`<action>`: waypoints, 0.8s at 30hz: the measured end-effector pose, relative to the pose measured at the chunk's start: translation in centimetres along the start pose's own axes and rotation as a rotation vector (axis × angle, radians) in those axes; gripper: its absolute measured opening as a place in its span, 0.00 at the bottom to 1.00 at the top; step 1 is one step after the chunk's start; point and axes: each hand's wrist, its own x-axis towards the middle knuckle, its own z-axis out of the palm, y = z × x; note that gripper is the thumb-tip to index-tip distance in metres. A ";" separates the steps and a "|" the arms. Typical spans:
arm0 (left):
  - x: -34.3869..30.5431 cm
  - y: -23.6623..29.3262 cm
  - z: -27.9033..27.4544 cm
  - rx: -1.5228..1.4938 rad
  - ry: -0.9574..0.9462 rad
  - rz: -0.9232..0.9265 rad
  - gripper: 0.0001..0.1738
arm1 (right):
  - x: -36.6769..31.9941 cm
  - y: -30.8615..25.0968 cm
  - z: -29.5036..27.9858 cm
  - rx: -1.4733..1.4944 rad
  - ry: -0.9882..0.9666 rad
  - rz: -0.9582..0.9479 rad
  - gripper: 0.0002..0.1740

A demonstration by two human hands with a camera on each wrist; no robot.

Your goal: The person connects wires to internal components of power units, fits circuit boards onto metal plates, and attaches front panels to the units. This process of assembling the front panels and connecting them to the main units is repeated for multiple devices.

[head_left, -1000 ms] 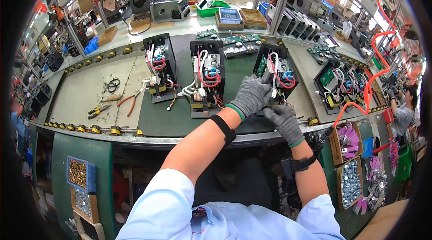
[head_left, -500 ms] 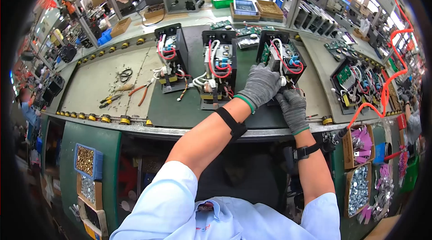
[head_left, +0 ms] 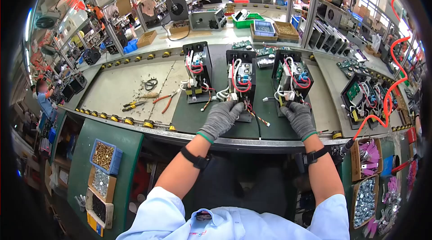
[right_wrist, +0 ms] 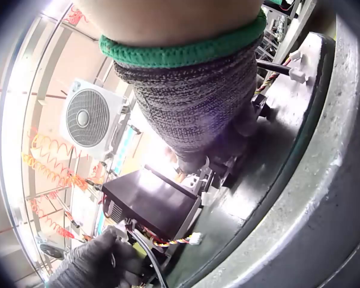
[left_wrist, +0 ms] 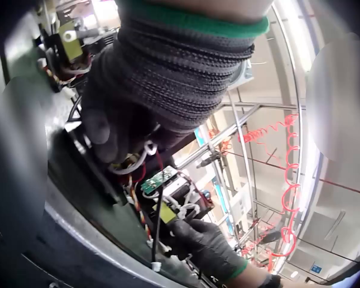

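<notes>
We see that the left hand (head_left: 221,116) has come away from the right unit (head_left: 292,78), where it worked close beside the right hand (head_left: 299,117) half a second ago, and now sits on the near end of the middle unit (head_left: 241,78). The hands are now split, one to each unit, with a strip of the table (head_left: 189,120) and its green mat between them.

The left grip is curled down over the middle unit's near end, among its white wires (left_wrist: 141,157). In the left wrist view the fingers (left_wrist: 108,129) bend round that bundle, though we cannot tell whether they pinch a single wire or clasp the frame as well. The right grip stays where it was, its fingers bent over the near end of the right unit and holding it.

Both units stand on the table near its front edge, side by side but not touching. A third unit (head_left: 196,71) stands untouched just to their left. A thin striped lead (head_left: 257,116) trails loose from the middle unit onto the mat between the hands.

We judge that the wiring work now takes in the middle unit, while the right unit is not yet let go; the right hand seems only to steady it
</notes>
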 end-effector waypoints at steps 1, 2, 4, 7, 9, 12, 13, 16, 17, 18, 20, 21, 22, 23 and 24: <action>0.6 -0.1 1.0 0.024 0.022 0.066 0.26 | 0.1 -0.5 -0.2 0.039 0.002 0.031 0.18; 0.9 -0.5 2.2 -0.148 0.021 0.037 0.26 | 0.0 -0.8 -0.4 -0.026 0.003 0.009 0.18; 1.2 0.4 2.5 -0.122 0.054 0.054 0.25 | 0.4 0.2 0.6 -0.076 0.021 -0.001 0.17; 3.1 1.1 3.1 -0.005 0.138 0.080 0.23 | 1.4 -0.4 0.7 -0.140 0.041 0.002 0.17; 5.6 0.9 3.7 -0.111 0.144 0.070 0.23 | 2.7 -0.2 1.3 -0.143 0.064 0.010 0.17; 9.6 0.2 4.7 -0.097 0.127 0.088 0.23 | 4.4 0.7 2.1 -0.136 0.126 0.006 0.15; 10.2 0.3 4.8 -0.121 0.096 0.072 0.23 | 4.6 0.5 2.3 -0.180 0.153 -0.009 0.14; 10.0 -0.8 5.1 0.019 0.164 0.147 0.26 | 4.9 1.9 3.1 -0.129 0.118 -0.062 0.13; 9.4 -1.2 5.2 0.060 0.181 0.188 0.27 | 5.0 3.0 3.7 -0.173 0.139 -0.085 0.13; 9.0 -1.8 5.3 0.052 0.154 0.233 0.26 | 4.9 2.8 3.6 -0.256 0.116 -0.055 0.14; 9.2 -2.2 6.1 0.179 0.124 0.152 0.23 | 4.9 3.4 4.0 -0.208 0.113 -0.030 0.14; 9.5 -2.1 6.0 0.243 0.111 0.107 0.22 | 4.9 3.1 3.8 -0.157 0.120 0.009 0.15; 9.5 -1.4 5.5 0.282 0.091 0.055 0.22 | 4.8 2.1 3.2 -0.169 0.124 -0.031 0.15; 9.1 -1.1 4.9 0.323 0.067 0.005 0.21 | 4.4 1.2 2.7 -0.335 0.167 -0.036 0.15; 7.7 -0.5 3.4 0.284 0.060 0.012 0.22 | 4.0 0.2 2.4 -0.498 0.212 -0.032 0.15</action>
